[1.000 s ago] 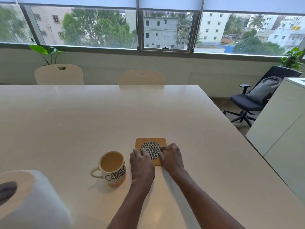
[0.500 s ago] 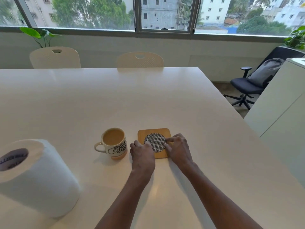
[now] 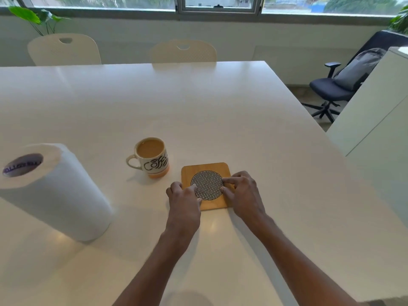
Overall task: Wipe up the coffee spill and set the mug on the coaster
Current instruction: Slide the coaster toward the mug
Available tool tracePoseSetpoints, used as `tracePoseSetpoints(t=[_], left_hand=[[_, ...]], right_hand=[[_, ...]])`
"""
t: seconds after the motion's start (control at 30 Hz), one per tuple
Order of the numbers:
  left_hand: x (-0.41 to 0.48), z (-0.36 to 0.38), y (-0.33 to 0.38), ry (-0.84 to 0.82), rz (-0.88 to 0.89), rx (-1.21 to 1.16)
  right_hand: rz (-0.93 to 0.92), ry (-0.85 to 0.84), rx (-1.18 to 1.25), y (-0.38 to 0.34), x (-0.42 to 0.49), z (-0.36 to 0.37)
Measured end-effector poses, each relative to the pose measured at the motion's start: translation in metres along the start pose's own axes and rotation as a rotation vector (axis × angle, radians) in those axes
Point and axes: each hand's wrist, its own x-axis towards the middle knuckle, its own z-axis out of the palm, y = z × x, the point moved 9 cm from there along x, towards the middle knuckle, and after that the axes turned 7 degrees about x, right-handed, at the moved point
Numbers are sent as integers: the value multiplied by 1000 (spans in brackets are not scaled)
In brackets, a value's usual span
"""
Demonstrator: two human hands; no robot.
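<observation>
Table [image 3: 198,111] is taking up most of the view, white, glossy. Roll [image 3: 55,193] of paper towel is standing upright well to the left of the left hand, purple label on its core end. Mug [image 3: 152,156] is sitting on the table just beyond and left of the left hand, handle pointing left, nearly full of coffee, not touching the coaster. Orange band at the mug's base; can't tell whether that's glaze or pooled coffee. No clear spill showing on the table.

Coaster [image 3: 206,185] is lying flat on the table between both hands, wood square with a round woven-pattern insert.

Left hand [image 3: 184,200] is resting palm-down on the coaster's left edge, fingers loosely curled and close together, tips touching the insert's left rim. Right hand [image 3: 244,195] is lying on the coaster's right edge, fingers slightly spread, index extended onto the insert's right rim. Neither is gripping or lifting anything; both are just pressing flat on the coaster.
</observation>
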Motion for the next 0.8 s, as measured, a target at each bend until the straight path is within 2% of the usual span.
tracePoseSetpoints(t=[0.37,0.8], left_hand=[[-61,4,-10,-11,-7,-6],[-90,6,-17,3,9,-39]], right_hand=[[7,0,70,0,-63,-12],[26,18,88,-1,-99,-18]])
